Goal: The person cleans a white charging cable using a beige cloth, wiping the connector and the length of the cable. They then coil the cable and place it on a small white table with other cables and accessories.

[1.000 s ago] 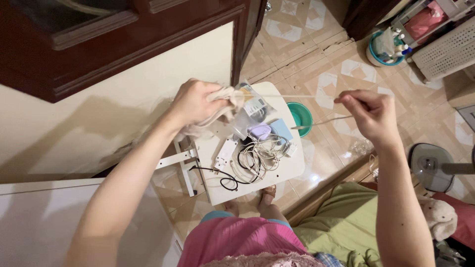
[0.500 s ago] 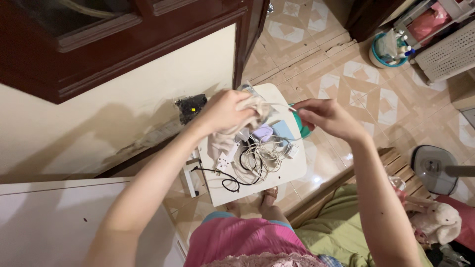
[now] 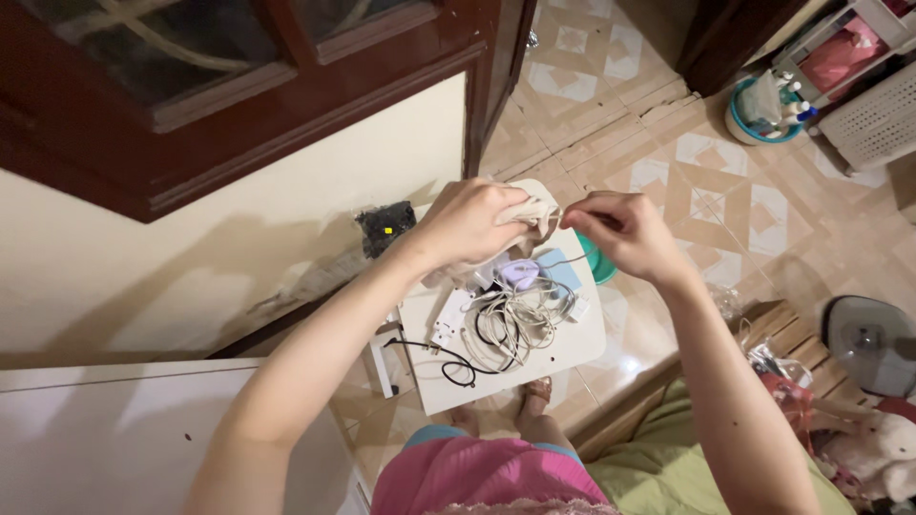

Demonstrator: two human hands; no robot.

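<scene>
In the head view, near the centre of the frame, the left hand is bunched tight around a pale cloth, while the right hand just beside it pinches thumb and forefinger narrowly on something too fine to make out, perhaps a needle or thread. Both hang above the small white table, over a tangle of cables and a lilac gadget. A slip of that pinch could, I judge, drop the fine piece into the cables, or prick the fingers behind the cloth.

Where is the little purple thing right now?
In the head view, the purple thing sits on the small white table, just below the left hand holding cream cloth, beside the tangle of white cables.
</scene>
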